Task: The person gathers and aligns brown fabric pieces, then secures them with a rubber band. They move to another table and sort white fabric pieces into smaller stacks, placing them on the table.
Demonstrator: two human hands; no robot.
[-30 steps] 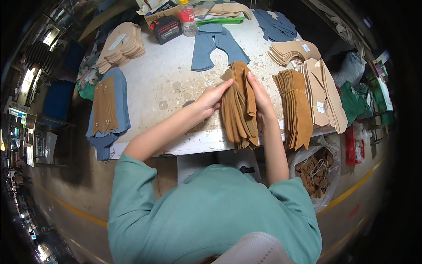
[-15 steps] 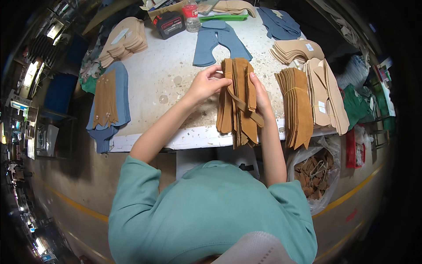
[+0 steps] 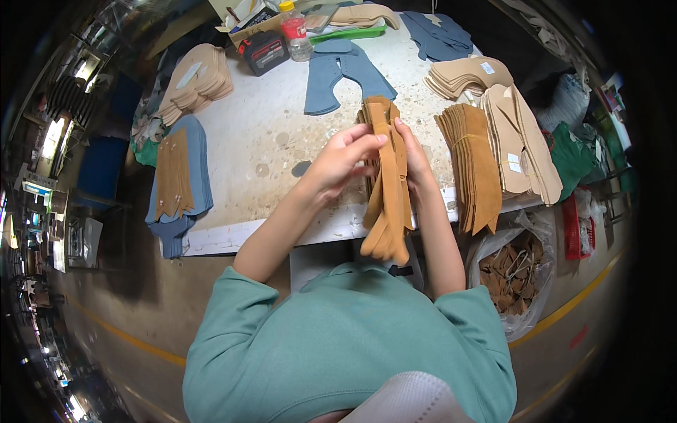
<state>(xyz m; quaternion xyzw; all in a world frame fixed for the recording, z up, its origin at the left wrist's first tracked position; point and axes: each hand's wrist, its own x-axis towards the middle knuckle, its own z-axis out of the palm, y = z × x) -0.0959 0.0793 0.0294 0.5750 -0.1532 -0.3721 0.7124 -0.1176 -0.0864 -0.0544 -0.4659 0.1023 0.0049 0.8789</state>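
Note:
A bundle of tan-brown suede leather strips [image 3: 387,211] is upright between my two hands at the table's near edge, its lower ends hanging past that edge. My left hand [image 3: 340,161] grips it from the left, thumb pressed on the front strip and the other fingers partly hidden behind. My right hand [image 3: 415,156] closes on the bundle's right side, thumb near the top. Right of it lies a thick stack of brown suede pieces [image 3: 471,166] with a band around it. Beyond the bundle lies a blue-grey leather piece with two legs [image 3: 324,84].
At the left lie beige pieces [image 3: 194,81] and a blue stack [image 3: 200,158] topped with brown suede. A power-tool battery [image 3: 264,53] and a bottle [image 3: 296,37] stand at the back. More beige pieces [image 3: 513,141] lie right. A bag of scraps [image 3: 518,278] sits below the right corner.
The bundle has turned and narrowed in view, with long strips now in front and their ends lower. My left hand has shifted its thumb onto them. The whole view has moved slightly.

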